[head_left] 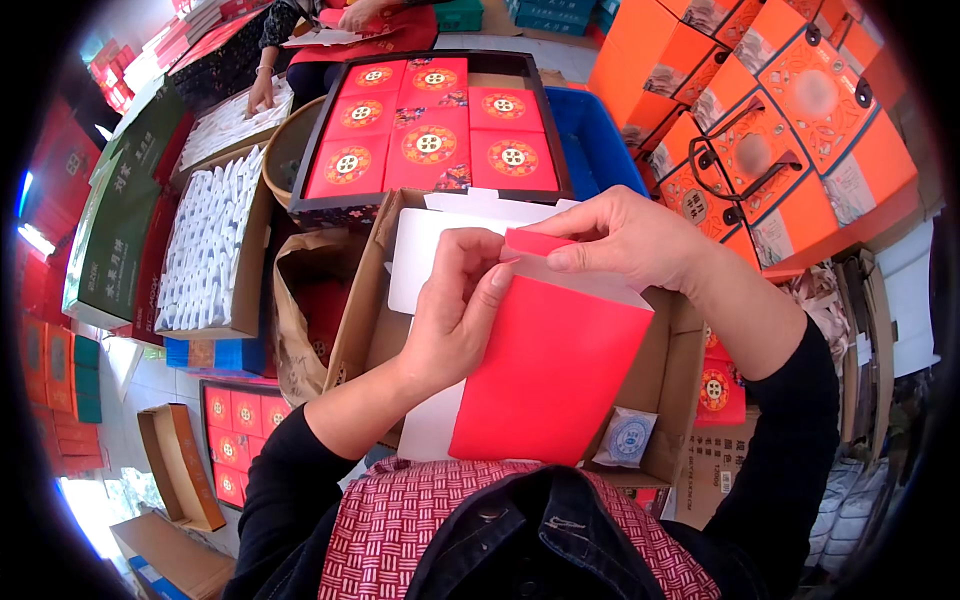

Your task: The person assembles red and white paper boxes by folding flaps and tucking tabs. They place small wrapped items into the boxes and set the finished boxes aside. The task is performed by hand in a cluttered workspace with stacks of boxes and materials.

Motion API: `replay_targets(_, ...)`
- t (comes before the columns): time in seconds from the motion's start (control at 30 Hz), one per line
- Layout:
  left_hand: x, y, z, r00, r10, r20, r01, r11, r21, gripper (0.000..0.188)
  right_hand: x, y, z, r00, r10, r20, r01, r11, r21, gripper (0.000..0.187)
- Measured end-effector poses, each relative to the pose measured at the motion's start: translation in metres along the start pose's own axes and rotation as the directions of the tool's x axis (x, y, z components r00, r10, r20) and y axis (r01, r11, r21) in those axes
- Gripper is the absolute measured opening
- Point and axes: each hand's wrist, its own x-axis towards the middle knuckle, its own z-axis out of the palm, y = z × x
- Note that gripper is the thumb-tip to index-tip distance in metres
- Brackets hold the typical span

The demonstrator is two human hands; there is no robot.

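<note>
Between my two hands is a red paper box (545,370), part folded, its white inner side showing at the upper edge. My left hand (455,310) pinches its upper left corner between thumb and fingers. At the top edge my right hand (625,240) grips a small red flap with thumb and fingertips. Behind the box, white card (405,265) lies over an open cardboard carton (685,350). A small white packet with a round blue print (627,438) rests in the carton, to the right of the red box.
Ahead, a dark tray (555,130) holds several red boxes, beside a blue bin (595,125). At left stands a carton of white packets (210,240). Orange gift boxes (790,130) are stacked at right. Another person's hand (262,92) reaches into white packets at the upper left.
</note>
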Motion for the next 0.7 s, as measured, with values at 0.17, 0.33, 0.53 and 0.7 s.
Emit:
replay_targets(0.17,-0.001,-0.001,-0.003,0.999,-0.015,0.030,0.017,0.998,-0.054,0.035,-0.007,-0.017,0.014,0.993,-0.105,-0.051,0.093,0.974,-0.208,0.024)
replay_targets(0.33,-0.003,0.001,-0.002,1.000,-0.004,0.025,0.003,0.999,0.032,0.038,-0.008,-0.010,0.017,0.974,-0.217,-0.069,0.171,0.899,-0.403,0.022)
replay_targets(0.53,-0.002,0.004,-0.003,1.000,0.015,-0.002,-0.015,0.997,0.080,0.028,-0.010,-0.011,0.020,0.955,-0.285,-0.079,0.209,0.839,-0.502,0.020)
replay_targets(0.7,-0.003,-0.005,0.003,1.000,0.015,-0.020,-0.014,1.000,0.017,0.018,-0.008,-0.013,0.016,0.972,-0.223,-0.066,0.174,0.886,-0.430,0.017)
